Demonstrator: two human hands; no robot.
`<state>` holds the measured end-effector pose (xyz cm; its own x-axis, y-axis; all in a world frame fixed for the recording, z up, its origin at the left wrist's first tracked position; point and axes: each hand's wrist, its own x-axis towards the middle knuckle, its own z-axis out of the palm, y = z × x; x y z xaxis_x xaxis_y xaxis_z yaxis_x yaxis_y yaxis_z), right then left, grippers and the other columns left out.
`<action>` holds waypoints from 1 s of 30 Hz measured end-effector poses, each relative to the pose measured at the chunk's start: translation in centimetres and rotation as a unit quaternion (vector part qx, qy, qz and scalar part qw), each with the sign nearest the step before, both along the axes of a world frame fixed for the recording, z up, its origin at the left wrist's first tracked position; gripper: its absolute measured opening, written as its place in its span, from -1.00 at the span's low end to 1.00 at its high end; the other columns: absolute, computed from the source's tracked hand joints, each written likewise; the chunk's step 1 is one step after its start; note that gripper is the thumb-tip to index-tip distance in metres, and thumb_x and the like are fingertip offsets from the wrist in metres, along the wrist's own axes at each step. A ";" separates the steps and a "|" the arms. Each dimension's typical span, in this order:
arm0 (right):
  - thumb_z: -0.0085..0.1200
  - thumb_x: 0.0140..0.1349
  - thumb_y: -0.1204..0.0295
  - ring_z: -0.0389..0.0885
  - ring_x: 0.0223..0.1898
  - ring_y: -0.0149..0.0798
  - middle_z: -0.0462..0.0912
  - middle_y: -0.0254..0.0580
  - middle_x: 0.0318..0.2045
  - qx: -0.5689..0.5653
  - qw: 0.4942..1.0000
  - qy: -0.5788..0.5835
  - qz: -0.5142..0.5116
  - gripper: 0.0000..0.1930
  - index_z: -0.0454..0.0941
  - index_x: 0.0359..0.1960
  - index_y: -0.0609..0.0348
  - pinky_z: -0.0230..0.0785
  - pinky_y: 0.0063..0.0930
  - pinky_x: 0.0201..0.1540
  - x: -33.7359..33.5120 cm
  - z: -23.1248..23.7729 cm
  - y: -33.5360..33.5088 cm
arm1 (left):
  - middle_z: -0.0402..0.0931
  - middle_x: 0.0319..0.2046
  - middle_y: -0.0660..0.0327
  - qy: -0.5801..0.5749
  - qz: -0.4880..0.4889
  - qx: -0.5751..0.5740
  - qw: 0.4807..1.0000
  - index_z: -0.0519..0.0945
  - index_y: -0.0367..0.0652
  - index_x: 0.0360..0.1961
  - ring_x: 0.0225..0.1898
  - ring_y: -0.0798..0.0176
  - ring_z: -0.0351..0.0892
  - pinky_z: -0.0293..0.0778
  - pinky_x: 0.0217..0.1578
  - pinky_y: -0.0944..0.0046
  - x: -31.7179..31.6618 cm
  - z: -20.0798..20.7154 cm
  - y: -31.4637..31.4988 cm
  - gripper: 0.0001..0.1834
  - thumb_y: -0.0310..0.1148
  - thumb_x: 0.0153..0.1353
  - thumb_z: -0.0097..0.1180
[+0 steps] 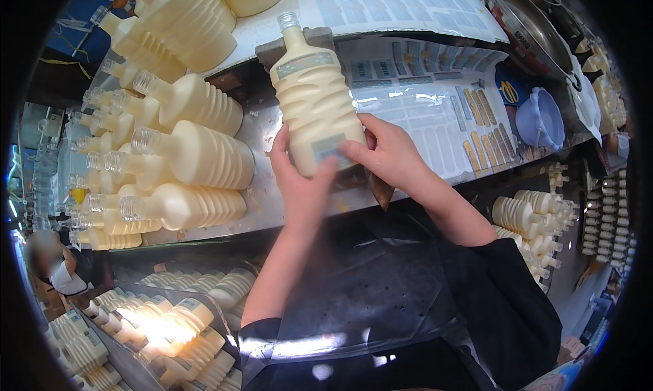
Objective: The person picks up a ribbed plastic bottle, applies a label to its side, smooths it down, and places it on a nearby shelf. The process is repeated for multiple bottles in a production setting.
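Observation:
A cream bottle [315, 102] with a wavy ribbed body and a clear threaded neck leans on a grey block [269, 53] at the bench. One label [305, 63] crosses its shoulder. Lower on the body is a small bluish label [329, 147]. My left hand [299, 187] grips the bottle's lower left side, its thumb smeared by motion near that label. From the right, my right hand [394, 153] holds the bottle's base, with its thumb pressed on the lower label and the other fingers partly hidden behind the bottle.
Cream bottles [211, 156] lie stacked at the left, with more in a bin [163, 330] below. Label sheets [415, 108] cover the bench's right side, near a purple bucket [539, 119] and a large round pan [534, 27]. Another person [64, 272] is at far left.

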<state>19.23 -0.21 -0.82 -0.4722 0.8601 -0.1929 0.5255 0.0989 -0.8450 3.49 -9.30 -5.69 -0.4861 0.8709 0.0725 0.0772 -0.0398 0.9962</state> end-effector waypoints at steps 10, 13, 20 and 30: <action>0.30 0.20 0.04 0.48 -0.46 -0.40 0.53 -0.28 -0.53 0.028 0.999 0.043 -0.008 -0.43 0.61 0.06 0.27 0.39 -0.44 -0.34 -0.1 -0.7 -0.2 | 0.21 0.28 -0.05 0.003 0.008 0.003 1.000 0.15 -0.26 0.46 0.33 0.01 0.30 0.30 0.34 0.03 0.0 -0.5 0.1 -0.03 -0.30 0.07 0.40; 0.30 0.19 0.04 0.49 -0.46 -0.40 0.54 -0.28 -0.52 0.032 0.998 0.047 -0.011 -0.42 0.60 0.06 0.27 0.39 -0.43 -0.34 -0.2 -0.9 -0.2 | 0.21 0.28 -0.05 -0.008 0.007 0.003 1.000 0.15 -0.26 0.46 0.33 0.01 0.30 0.30 0.34 0.03 0.1 -0.3 0.1 -0.03 -0.30 0.07 0.40; 0.22 0.22 -0.05 0.72 -0.09 0.00 0.74 0.07 -0.18 -0.033 0.999 0.010 -0.011 -0.40 0.63 0.11 0.18 0.51 -0.19 0.01 -0.1 -0.2 -0.1 | 0.21 0.28 -0.05 -0.013 0.008 0.007 1.000 0.15 -0.26 0.45 0.33 0.01 0.30 0.30 0.34 0.03 0.1 -0.4 0.1 -0.02 -0.28 0.06 0.42; 0.15 0.38 0.45 0.66 -0.14 -0.48 0.70 -0.38 -0.20 -0.130 0.949 0.285 -0.027 -0.79 0.64 0.00 0.21 0.52 -0.54 0.00 1.6 1.7 3.0 | 0.25 0.27 -0.10 0.081 0.023 -0.018 0.996 0.19 -0.24 0.43 0.33 -0.12 0.27 0.22 0.36 -0.05 0.0 -0.4 0.2 0.07 -0.19 -0.08 0.49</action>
